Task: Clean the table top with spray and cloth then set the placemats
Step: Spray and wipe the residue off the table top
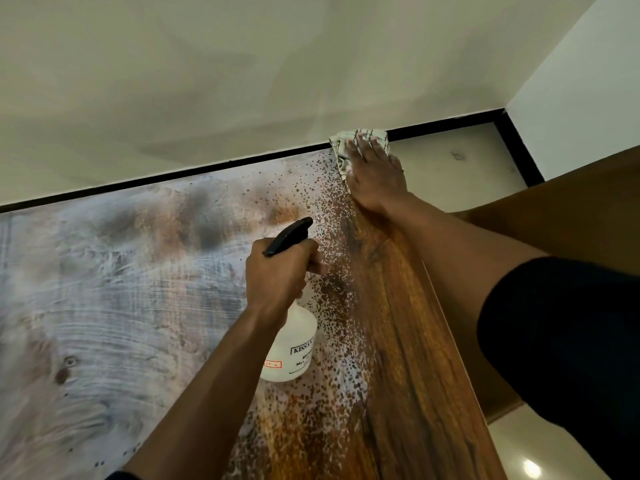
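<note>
Wooden surface (398,341) is still being cleaned: your left hand (277,271) is gripping the spray bottle (292,348) mid-frame, right hand (375,171) is pressing the cloth (341,150) flat upper right; placemats remain unset, none showing.

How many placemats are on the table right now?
0. None shows on the table. In view are only the spray bottle gripped by the left hand and the cloth under the right hand. Some may lie outside the frame.

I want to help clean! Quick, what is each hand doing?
Left hand: grips the spray bottle, held over the table top.
Right hand: open, fingers flat, pressing the cloth.
</note>
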A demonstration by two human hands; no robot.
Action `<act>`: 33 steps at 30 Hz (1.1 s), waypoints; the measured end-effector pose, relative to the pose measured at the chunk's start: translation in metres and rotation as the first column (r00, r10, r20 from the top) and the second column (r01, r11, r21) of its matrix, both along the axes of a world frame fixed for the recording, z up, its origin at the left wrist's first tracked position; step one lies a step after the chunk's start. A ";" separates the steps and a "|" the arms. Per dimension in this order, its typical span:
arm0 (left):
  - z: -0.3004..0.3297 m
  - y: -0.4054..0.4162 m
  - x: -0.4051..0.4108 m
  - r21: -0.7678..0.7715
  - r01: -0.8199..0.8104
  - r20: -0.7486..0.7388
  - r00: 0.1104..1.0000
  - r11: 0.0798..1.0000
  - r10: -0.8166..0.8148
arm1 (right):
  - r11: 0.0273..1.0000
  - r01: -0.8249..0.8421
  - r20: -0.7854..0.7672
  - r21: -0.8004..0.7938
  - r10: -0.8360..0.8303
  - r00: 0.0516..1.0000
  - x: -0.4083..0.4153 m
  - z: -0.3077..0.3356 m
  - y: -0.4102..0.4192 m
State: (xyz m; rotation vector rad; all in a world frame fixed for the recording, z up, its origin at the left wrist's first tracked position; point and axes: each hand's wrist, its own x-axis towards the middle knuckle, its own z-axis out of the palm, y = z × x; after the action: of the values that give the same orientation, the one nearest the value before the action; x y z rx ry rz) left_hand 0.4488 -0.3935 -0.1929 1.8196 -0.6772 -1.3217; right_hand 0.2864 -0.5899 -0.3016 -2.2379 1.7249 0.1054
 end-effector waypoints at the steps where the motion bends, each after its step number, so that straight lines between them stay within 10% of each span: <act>1: 0.001 0.001 0.001 -0.004 -0.001 0.004 1.000 1.000 0.001 | 1.000 0.007 0.007 -0.003 -0.007 1.000 -0.001 -0.001 0.003; 13: 0.008 0.007 0.006 0.000 -0.024 -0.024 0.999 1.000 0.024 | 0.998 0.042 0.042 -0.056 -0.040 0.998 -0.054 -0.008 0.167; 26: -0.005 0.023 0.001 0.016 -0.018 0.003 1.000 1.000 0.018 | 0.998 -0.064 -0.013 0.006 0.064 0.998 -0.001 -0.010 -0.008; 33: -0.003 0.033 0.001 0.006 -0.035 0.025 0.999 0.999 0.035 | 1.000 -0.007 0.032 -0.023 0.008 0.999 -0.020 -0.015 0.040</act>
State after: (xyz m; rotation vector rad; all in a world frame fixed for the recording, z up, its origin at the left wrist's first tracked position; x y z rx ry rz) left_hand 0.4500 -0.3607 -0.1964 1.8472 -0.6519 -1.2815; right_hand 0.2660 -0.5494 -0.3168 -2.2501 1.7103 0.0512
